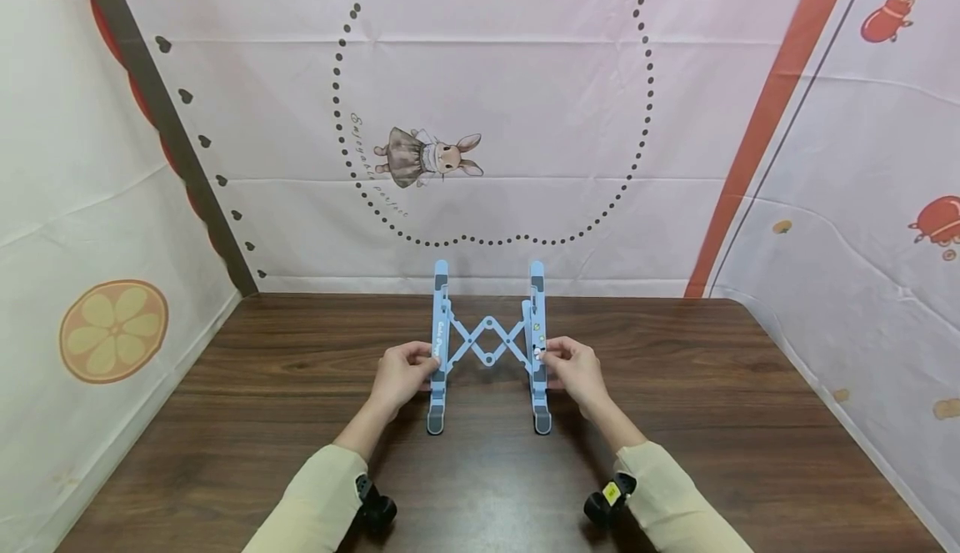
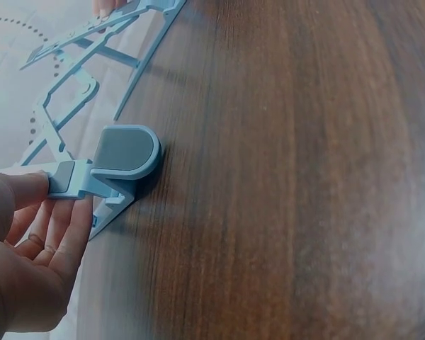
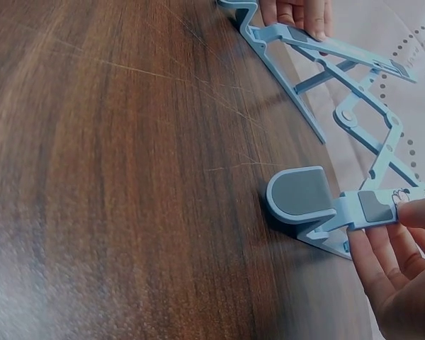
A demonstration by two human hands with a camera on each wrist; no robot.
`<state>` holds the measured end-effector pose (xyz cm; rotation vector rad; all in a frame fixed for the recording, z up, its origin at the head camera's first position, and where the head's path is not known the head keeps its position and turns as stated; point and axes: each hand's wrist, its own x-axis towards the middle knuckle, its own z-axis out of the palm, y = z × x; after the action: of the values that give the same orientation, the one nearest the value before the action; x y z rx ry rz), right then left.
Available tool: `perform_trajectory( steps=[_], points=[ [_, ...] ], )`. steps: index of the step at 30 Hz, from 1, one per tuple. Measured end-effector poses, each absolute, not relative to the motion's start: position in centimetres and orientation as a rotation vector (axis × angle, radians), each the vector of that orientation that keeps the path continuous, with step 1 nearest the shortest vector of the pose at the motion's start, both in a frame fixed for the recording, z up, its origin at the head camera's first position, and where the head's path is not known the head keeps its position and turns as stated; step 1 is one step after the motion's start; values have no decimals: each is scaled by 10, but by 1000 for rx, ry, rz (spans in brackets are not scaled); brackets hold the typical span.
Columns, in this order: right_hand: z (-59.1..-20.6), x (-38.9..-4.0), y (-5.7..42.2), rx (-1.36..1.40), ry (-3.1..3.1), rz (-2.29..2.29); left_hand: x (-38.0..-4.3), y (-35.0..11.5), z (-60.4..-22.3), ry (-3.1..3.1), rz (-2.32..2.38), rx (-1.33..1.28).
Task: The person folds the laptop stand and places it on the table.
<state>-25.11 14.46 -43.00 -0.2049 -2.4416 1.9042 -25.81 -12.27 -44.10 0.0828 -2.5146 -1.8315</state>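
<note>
A light blue folding laptop stand (image 1: pixel 489 359) is spread on the table, its two long arms joined by crossed links. Grey pads cover the arms' ends, and the near ends carry raised lips, as the left wrist view shows on one grey-padded lip (image 2: pixel 127 149). My left hand (image 1: pixel 401 375) pinches the left arm between thumb and fingers. On the other side, my right hand (image 1: pixel 576 372) pinches the right arm, thumb on top by small printed figures and fingers beneath, plain in the right wrist view near the right lip (image 3: pixel 301 191).
The dark wooden table (image 1: pixel 487 486) lies under the stand. Behind it hangs a pale cloth (image 1: pixel 525 119) with a rabbit print, and more printed cloth covers both sides. Black wrist cameras sit on the left wrist (image 1: pixel 375 510) and right wrist (image 1: pixel 603 503).
</note>
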Motion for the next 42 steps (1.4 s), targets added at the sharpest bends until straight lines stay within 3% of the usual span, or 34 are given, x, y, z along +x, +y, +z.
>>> perform_trajectory(
  steps=[42],
  points=[
    [-430, -251, 135, -202, -2471, 1878, -259, -109, -440, -2529, -1867, 94]
  ],
)
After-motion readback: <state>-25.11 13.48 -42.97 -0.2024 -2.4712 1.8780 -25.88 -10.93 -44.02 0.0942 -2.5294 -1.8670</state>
